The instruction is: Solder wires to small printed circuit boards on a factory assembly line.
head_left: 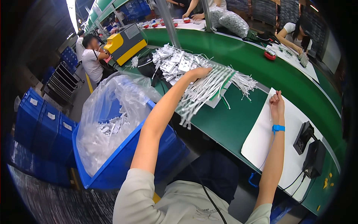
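Note:
My left hand (201, 73) reaches over the bench and is closed on the near end of a bundle of white wires (199, 89). The bundle fans out in blurred parallel strands, with a green strip along its right side. Behind it lies a heap of white flat pieces with wires (173, 61). More loose white wires (244, 83) spread to the right. My right hand (276, 103) is raised over a white sheet (257, 138), its fingers curled together. A thin pale strand hangs beside it, but what the fingers hold is too small to make out. A blue wrist strap (278, 128) circles that wrist.
A blue bin (128, 155) lined with clear plastic, with white pieces inside, stands left of the bench. Black devices (313, 158) with cables sit at right. A green conveyor (231, 48) runs behind. A yellow-and-black machine (126, 44) stands far left. Other people work nearby.

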The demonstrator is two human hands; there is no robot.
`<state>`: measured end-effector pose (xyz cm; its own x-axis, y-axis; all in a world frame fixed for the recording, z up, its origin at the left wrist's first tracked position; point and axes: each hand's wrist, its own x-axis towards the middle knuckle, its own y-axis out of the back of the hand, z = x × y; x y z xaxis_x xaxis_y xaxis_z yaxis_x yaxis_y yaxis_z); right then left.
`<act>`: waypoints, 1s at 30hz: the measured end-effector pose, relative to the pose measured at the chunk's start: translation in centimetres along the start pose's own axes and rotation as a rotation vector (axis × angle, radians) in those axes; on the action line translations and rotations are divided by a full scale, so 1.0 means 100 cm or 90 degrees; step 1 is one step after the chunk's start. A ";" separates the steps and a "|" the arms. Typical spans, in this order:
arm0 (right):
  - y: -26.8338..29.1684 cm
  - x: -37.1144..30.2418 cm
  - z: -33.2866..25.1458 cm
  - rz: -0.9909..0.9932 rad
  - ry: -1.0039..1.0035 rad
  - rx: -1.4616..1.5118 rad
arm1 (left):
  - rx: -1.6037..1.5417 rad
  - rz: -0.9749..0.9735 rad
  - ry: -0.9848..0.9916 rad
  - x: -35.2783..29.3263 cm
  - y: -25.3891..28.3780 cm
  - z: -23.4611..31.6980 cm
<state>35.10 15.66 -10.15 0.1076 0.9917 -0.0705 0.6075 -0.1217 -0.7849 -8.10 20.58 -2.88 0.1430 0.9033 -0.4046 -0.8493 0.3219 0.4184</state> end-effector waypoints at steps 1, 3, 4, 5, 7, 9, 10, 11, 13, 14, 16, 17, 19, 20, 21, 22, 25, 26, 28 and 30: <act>0.000 -0.001 0.000 -0.038 0.009 -0.005 | 0.092 0.013 -0.013 -0.007 -0.008 0.003; -0.002 0.000 0.001 -0.009 0.004 -0.023 | 0.268 0.013 -0.062 -0.026 -0.026 0.009; -0.002 0.000 0.001 -0.039 0.007 -0.024 | 0.353 -0.007 -0.052 -0.032 -0.035 0.015; -0.002 0.000 0.001 -0.046 0.004 -0.024 | 0.378 -0.024 -0.069 -0.038 -0.044 0.018; 0.002 0.001 0.000 -0.050 0.004 -0.028 | 0.417 -0.025 -0.108 -0.046 -0.070 0.019; 0.006 0.003 0.002 -0.021 0.004 -0.030 | 0.420 -0.020 -0.168 -0.047 -0.089 0.017; 0.008 0.004 0.002 -0.067 0.011 -0.033 | 0.452 0.021 -0.220 -0.044 -0.098 0.015; 0.010 0.005 0.003 -0.067 0.015 -0.032 | 0.461 0.038 -0.249 -0.041 -0.107 0.014; 0.014 0.008 0.004 -0.073 0.015 -0.035 | 0.488 0.106 -0.298 -0.031 -0.125 0.012; 0.016 0.009 0.004 -0.071 0.020 -0.033 | 0.469 0.122 -0.315 -0.028 -0.133 0.011; 0.019 0.012 0.003 -0.023 0.012 -0.031 | 0.402 0.110 -0.354 -0.028 -0.144 0.012; 0.019 0.012 0.002 -0.080 0.015 -0.034 | 0.425 0.135 -0.408 -0.030 -0.147 0.015; 0.021 0.013 0.000 -0.027 0.004 -0.023 | 0.507 0.170 -0.472 -0.047 -0.146 0.023; 0.022 0.012 0.000 -0.082 0.014 -0.039 | 0.503 0.155 -0.504 -0.060 -0.138 0.027; 0.023 0.012 -0.001 -0.041 0.015 -0.057 | 0.526 0.101 -0.488 -0.076 -0.127 0.032; 0.024 0.011 -0.001 -0.051 0.016 -0.059 | 0.562 0.040 -0.478 -0.094 -0.108 0.037; 0.027 0.013 -0.003 -0.066 0.012 -0.055 | 0.690 0.055 -0.242 -0.167 -0.028 0.035; 0.028 0.014 -0.003 -0.105 0.010 -0.050 | 0.693 0.085 -0.152 -0.193 0.013 0.029; 0.030 0.016 -0.002 -0.078 0.005 -0.058 | 0.760 0.232 0.039 -0.242 0.094 0.008; 0.031 0.018 -0.002 -0.076 0.003 -0.063 | 0.859 0.354 0.165 -0.289 0.160 -0.040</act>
<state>37.34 17.03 -12.62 0.0340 0.9992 0.0223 0.6912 -0.0073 -0.7226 -27.82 -1.54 12.30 -0.2500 0.9682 -0.0126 0.3596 0.1049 0.9272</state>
